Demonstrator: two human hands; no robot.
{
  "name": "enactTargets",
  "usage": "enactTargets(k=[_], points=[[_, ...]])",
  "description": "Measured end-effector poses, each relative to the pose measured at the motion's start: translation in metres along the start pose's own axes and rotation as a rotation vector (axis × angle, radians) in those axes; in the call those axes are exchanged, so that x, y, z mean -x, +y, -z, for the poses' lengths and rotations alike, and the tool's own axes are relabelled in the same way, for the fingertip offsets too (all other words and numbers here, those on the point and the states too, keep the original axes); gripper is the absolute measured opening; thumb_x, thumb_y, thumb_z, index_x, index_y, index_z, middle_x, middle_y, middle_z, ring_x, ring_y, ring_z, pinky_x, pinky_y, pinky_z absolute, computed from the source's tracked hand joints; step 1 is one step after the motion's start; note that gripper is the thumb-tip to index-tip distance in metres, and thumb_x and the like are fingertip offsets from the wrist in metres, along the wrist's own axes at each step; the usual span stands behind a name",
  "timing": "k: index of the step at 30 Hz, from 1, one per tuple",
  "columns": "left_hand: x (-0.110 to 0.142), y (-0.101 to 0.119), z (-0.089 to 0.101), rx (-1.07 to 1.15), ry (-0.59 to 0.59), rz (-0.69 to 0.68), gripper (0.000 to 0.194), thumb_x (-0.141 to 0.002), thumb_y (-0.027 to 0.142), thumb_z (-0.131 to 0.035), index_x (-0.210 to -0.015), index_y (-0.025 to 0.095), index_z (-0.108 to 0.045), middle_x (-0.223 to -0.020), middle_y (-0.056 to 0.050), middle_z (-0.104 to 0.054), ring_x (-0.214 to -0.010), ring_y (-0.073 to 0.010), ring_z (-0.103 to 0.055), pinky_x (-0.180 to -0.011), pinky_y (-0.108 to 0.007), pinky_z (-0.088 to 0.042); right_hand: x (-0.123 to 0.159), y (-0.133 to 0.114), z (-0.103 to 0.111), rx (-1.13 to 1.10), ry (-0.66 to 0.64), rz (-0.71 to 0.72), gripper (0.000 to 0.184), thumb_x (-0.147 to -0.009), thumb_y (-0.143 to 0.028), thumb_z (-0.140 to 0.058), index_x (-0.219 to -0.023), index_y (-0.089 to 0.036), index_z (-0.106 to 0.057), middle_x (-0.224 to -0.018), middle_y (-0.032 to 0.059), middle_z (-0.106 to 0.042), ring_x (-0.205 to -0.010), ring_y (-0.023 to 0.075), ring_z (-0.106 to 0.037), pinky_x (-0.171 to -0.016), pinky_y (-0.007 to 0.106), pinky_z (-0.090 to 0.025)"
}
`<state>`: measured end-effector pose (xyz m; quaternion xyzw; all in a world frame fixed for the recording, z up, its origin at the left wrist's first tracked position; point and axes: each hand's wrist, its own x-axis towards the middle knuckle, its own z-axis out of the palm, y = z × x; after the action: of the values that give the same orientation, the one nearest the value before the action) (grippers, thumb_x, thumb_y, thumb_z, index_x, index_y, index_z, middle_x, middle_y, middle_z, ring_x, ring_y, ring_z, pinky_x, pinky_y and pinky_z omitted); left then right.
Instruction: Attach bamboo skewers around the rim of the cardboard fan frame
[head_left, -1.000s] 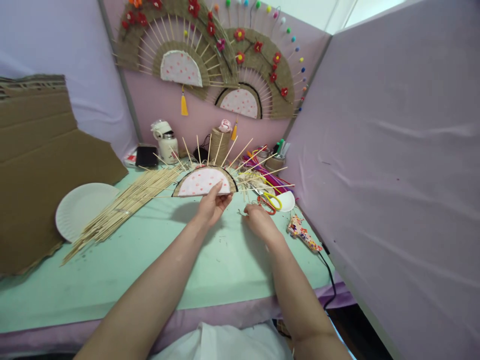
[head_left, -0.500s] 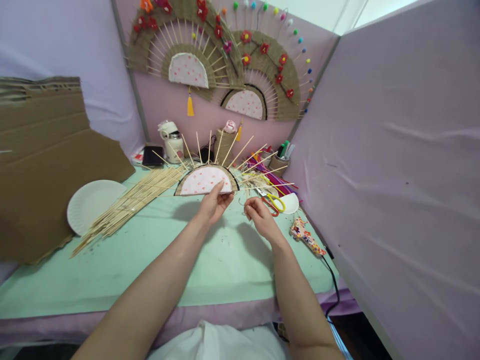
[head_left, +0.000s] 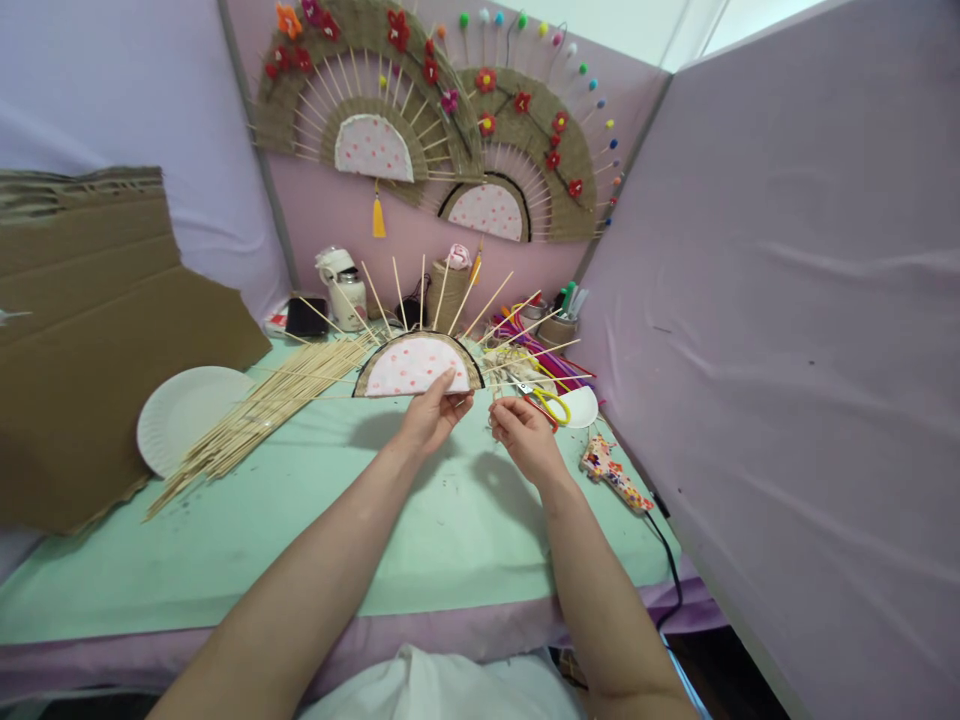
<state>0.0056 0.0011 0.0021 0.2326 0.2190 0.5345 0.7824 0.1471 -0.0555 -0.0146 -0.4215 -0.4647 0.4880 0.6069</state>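
A dotted fan (head_left: 409, 363) was grasped by the left hand (head_left: 435, 412).
It was held above the green table (head_left: 442, 550), left of the right hand (head_left: 526, 435), whose grip could not be made out.

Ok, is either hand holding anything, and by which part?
Left hand: the half-round fan, by its lower edge, right of centre. Right hand: can't tell.

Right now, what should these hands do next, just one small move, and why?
I'd probably bring the right hand a little inward, to the right end of the half-round fan piece. The left hand holds that piece near the same end, and the right hand hovers close by, apart from it, closed in a pinch; what it may pinch is too small to make out.
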Motion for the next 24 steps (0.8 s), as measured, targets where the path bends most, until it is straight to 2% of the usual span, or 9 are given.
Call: enactTargets(k=[8,24], points=[[0.0019,-0.0056,0.0,-0.024,-0.025,0.012,0.021,-0.069,0.025,-0.071,-0.079,0.011,-0.061,-0.068,-0.003,-0.066,-0.062,-0.0097,-0.06,-0.063,-0.022,-0.05,-0.0021,0.0036,-0.0019,-0.02,0.032,0.047,0.023,-0.072,-0.04,-0.067,-0.075,-0.018,-0.062,-0.061,-0.0028,-0.053,-0.05,0.007,-0.044,-0.05,0.022,-0.033],[0.0016,-0.0094,-0.0002,-0.01,-0.033,0.001,0.019,-0.07,0.024,-0.07,-0.082,0.011,-0.062,-0.07,-0.004,-0.067,-0.063,-0.0099,-0.06,-0.064,-0.022,-0.051,-0.0046,0.0048,-0.0014,-0.006,0.183,0.131,0.024,-0.07,-0.041,-0.068,-0.075,-0.019,-0.061,-0.062,-0.0029,-0.056,-0.052,0.0085,-0.047,-0.051,0.023,-0.039]])
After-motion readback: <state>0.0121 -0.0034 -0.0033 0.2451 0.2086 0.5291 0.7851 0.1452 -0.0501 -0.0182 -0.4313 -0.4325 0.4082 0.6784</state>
